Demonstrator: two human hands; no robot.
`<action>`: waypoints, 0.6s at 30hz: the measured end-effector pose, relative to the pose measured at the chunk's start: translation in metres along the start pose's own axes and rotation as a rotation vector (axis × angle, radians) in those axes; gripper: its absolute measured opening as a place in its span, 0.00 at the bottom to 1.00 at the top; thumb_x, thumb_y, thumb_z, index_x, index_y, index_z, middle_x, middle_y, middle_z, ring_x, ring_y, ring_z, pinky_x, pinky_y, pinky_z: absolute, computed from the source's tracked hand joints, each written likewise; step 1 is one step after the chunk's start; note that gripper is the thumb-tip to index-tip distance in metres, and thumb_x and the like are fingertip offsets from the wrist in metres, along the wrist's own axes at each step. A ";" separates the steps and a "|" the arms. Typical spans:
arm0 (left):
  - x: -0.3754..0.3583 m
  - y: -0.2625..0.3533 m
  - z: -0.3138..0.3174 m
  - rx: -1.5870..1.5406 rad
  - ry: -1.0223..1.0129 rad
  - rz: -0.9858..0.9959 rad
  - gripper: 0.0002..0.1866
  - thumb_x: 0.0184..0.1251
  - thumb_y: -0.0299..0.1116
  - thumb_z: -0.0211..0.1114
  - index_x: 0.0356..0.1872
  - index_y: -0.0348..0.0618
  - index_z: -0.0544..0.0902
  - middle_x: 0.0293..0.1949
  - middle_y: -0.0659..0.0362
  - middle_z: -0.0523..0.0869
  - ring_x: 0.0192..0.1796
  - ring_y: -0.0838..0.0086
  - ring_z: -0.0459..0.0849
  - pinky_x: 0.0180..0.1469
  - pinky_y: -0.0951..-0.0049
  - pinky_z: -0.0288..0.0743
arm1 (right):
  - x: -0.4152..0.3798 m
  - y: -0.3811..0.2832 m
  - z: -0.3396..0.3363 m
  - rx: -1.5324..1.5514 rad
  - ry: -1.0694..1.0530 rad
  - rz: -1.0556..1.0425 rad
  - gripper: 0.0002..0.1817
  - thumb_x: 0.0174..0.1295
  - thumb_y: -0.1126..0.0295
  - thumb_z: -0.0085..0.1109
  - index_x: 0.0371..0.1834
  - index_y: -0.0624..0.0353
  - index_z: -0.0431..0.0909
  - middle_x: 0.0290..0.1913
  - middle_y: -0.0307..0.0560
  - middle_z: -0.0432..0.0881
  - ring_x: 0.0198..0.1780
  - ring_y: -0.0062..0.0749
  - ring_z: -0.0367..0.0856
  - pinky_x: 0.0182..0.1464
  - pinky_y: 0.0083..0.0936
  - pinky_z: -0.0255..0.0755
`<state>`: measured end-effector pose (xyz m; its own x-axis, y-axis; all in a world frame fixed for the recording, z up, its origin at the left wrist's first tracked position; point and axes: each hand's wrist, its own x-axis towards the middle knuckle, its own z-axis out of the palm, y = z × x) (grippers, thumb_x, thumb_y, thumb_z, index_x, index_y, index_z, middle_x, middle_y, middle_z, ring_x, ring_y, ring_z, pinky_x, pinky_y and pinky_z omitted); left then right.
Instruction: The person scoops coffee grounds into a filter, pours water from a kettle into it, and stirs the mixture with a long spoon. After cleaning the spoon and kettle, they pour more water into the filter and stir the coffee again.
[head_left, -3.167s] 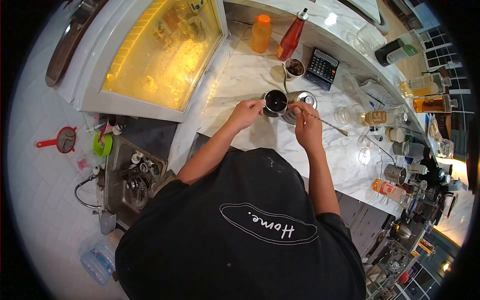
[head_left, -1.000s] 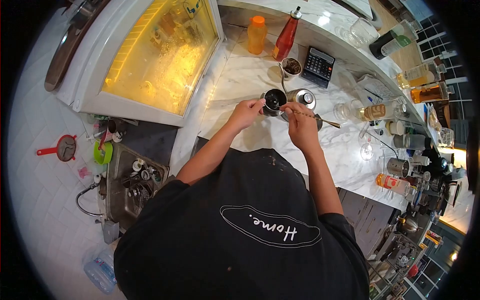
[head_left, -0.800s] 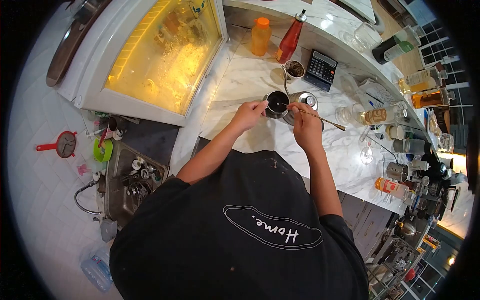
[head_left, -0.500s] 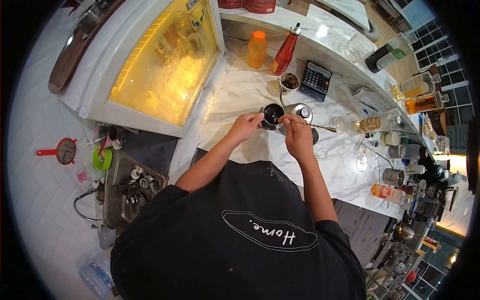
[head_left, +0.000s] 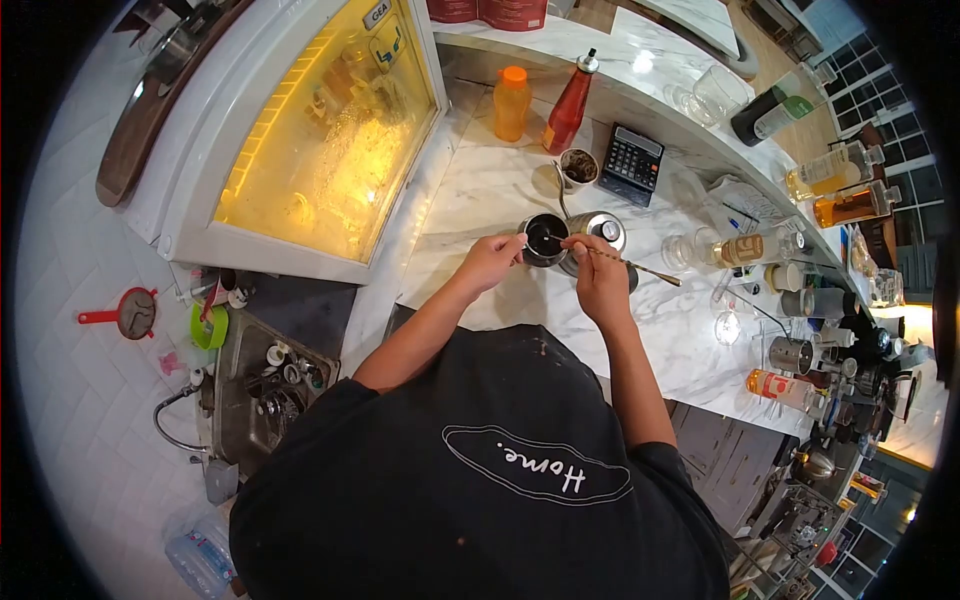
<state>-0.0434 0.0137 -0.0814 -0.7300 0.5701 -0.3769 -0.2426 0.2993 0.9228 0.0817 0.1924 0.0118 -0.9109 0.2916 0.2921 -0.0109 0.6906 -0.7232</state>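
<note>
My left hand [head_left: 492, 262] is closed on the near-left rim of a round metal cup [head_left: 543, 257] with dark contents. Between the fingertips of my right hand [head_left: 602, 280] is a long twisted bar spoon [head_left: 652, 273], its lower end inside the cup and its other end pointing right. Just right of the cup stands a steel kettle [head_left: 606, 228], partly hidden behind my right hand. A small cup of dark grounds [head_left: 579, 166] sits beyond them, beside a black calculator [head_left: 631, 163].
An orange bottle [head_left: 512, 104] and a red bottle [head_left: 569, 106] stand at the back of the marble counter [head_left: 470, 190]. The lit display case [head_left: 330, 150] is on the left, above a sink [head_left: 232, 400]. Glasses and several bottles line the right side.
The bar spoon has turned slightly, its outer end now a little lower and further right. My right hand has shifted slightly with it. My left hand still holds the cup.
</note>
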 end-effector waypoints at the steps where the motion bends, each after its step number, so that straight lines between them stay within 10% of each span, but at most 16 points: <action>1: 0.000 0.000 0.000 -0.006 0.002 0.004 0.29 0.80 0.56 0.61 0.27 0.39 0.84 0.26 0.62 0.82 0.33 0.77 0.77 0.41 0.73 0.73 | 0.001 0.002 0.000 -0.001 0.011 0.005 0.09 0.77 0.72 0.53 0.47 0.60 0.84 0.45 0.52 0.87 0.49 0.52 0.84 0.55 0.44 0.73; 18: -0.005 0.008 -0.004 0.046 -0.027 -0.034 0.26 0.83 0.51 0.59 0.31 0.38 0.85 0.31 0.63 0.84 0.38 0.77 0.81 0.48 0.72 0.76 | 0.005 -0.008 -0.006 -0.053 0.014 -0.094 0.06 0.74 0.73 0.56 0.45 0.59 0.84 0.46 0.50 0.87 0.51 0.50 0.84 0.56 0.43 0.71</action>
<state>-0.0443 0.0098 -0.0713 -0.7042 0.5795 -0.4102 -0.2365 0.3533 0.9051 0.0794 0.1921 0.0230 -0.9011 0.2328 0.3658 -0.0737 0.7491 -0.6583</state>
